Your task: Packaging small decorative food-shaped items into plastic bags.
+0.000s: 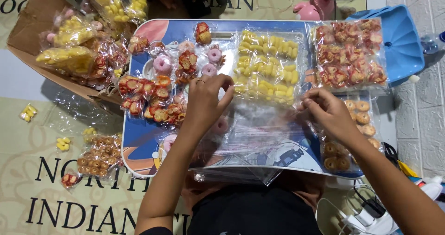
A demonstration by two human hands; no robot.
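tray (139,137), both grips pinching clear bag (259,123)

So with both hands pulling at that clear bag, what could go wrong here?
1. The thin clear bag is pinched between the left hand and right hand; a hard pull might tear it.
2. Small packets crowd the tray beside the left hand; a wrist sweep could knock some off.
3. The bag of yellow pieces lies just beyond the fingers and could get dragged.
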